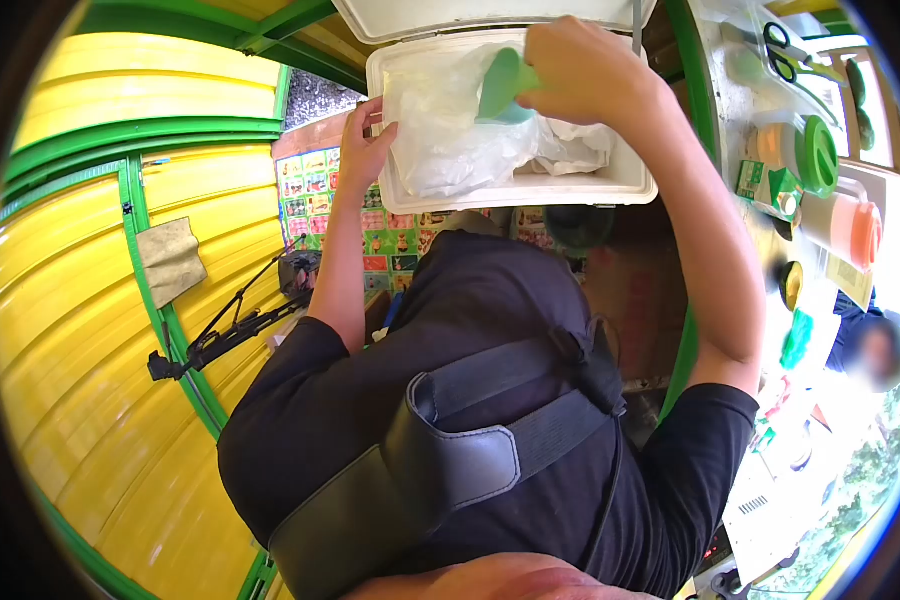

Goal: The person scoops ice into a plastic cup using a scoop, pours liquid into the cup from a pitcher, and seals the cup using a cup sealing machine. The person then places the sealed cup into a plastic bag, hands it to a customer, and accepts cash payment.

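Note:
A white cooler box (pixel 620 185) stands open at the top centre, lined with a clear plastic bag (pixel 440 130) whose contents look whitish. My right hand (pixel 580 75) is closed on a green scoop (pixel 503 88) above the bag, inside the box's opening. At the box's left side, my left hand (pixel 366 150) rests against the rim with its fingers spread, some hidden behind the wall. Crumpled white plastic (pixel 575 148) lies to the right of the scoop.
On the right counter are scissors (pixel 782 52), a green-lidded container (pixel 820 155), an orange-lidded pitcher (pixel 855 230) and a green-white carton (pixel 770 188). Another person (pixel 875 350) is beyond it. Yellow walls with green beams and a black stand (pixel 220 345) are at left.

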Demonstrator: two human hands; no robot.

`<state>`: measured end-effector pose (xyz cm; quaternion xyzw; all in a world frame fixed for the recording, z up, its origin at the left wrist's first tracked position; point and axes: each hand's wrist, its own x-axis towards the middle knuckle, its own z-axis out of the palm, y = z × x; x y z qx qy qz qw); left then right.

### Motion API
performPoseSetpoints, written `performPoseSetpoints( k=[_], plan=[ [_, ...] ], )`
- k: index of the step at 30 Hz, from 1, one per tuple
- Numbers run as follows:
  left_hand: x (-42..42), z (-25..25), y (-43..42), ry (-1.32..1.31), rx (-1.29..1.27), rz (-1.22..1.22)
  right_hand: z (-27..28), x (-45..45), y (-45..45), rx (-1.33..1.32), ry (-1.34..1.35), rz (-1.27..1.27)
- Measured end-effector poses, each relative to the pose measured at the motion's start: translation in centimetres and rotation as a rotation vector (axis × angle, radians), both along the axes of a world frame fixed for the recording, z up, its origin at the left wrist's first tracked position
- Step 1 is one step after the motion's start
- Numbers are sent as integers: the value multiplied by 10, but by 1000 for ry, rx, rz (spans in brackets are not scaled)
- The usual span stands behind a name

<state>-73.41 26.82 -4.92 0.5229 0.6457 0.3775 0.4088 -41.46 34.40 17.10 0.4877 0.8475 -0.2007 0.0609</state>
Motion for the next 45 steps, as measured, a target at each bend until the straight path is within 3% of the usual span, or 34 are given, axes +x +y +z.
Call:
performPoseSetpoints(
  k=[3, 6, 7, 9, 19, 21, 23, 25, 27, 30, 34, 36, 38, 40, 43, 44, 45],
  plan=[
    [10, 18, -3, 44, 69, -4, 4, -11, -1, 159, 111, -11],
    [14, 31, -6, 180, 169, -60, 19, -8, 11, -312, -19, 153],
    [15, 36, -3, 272, 239, -109, 10, -11, 5, -306, -20, 148],
    [18, 44, -2, 370, 296, -194, -14, -26, -21, -30, 163, -62],
    [-6, 38, 16, 40, 35, -209, -6, -62, -57, -42, 119, -12],
    [-24, 26, 24, -155, -130, -182, -16, -60, -54, -39, 116, -20],
    [-33, 30, 28, -190, -157, -230, -35, -38, -47, -73, 220, -152],
    [-32, 27, 35, -528, -286, -218, -46, -15, -50, -113, 287, -180],
    [-32, 18, 33, -481, -221, -244, -63, -1, -67, -175, 354, -219],
    [-15, 50, 30, -206, -124, -256, -93, 8, -89, -12, 619, -318],
    [-16, 30, 25, -224, -81, -62, -99, 19, -110, 28, 789, -404],
    [-12, 38, 22, -148, -39, -76, -90, 25, -117, 19, 811, -471],
    [-9, 49, 24, -67, 8, -86, -80, 32, -120, 81, 743, -442],
    [-9, 55, 27, -233, -81, -85, -66, 36, -124, 141, 672, -418],
    [5, 76, 29, -415, 5, -97, -37, 30, -122, 242, 443, -402],
    [14, 88, 27, -413, 6, -98, -25, 26, -120, 276, 310, -329],
    [28, 106, 23, -167, 166, -150, -16, 22, -118, 308, 176, -255]
  ],
)
